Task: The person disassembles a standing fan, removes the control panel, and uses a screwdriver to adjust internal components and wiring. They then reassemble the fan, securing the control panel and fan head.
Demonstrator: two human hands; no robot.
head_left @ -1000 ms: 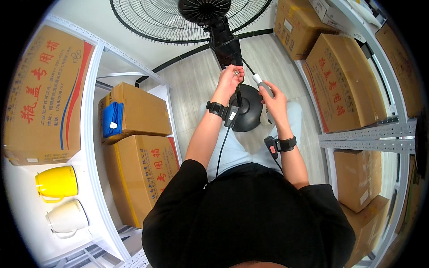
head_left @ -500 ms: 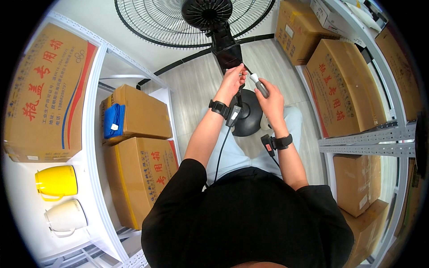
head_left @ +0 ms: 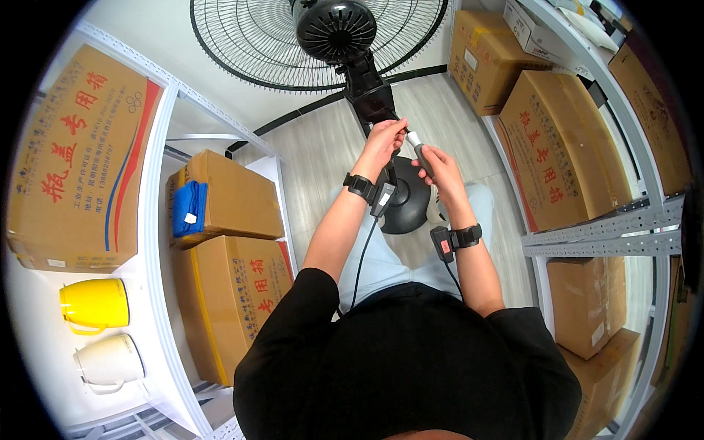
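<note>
A black standing fan (head_left: pixel 330 37) with a wire cage rises in front of me, its round base (head_left: pixel 407 205) on the floor below my hands. My left hand (head_left: pixel 383 143) pinches the fan's black neck just below the motor housing. My right hand (head_left: pixel 438 165) grips a screwdriver (head_left: pixel 418 150) with a grey handle and white end, its tip pointing toward the neck beside my left fingers. Each wrist wears a black band with a small device and cable.
Metal shelving stands on both sides. The left shelves hold cardboard boxes (head_left: pixel 77 147), a blue cloth (head_left: pixel 189 207), a yellow jug (head_left: pixel 94 304) and a white jug (head_left: pixel 110 361). More cardboard boxes (head_left: pixel 557 147) fill the right shelves.
Both hands have risen slightly along the fan's neck, and the screwdriver tip now sits closer to my left fingers. The view has shifted a little.
</note>
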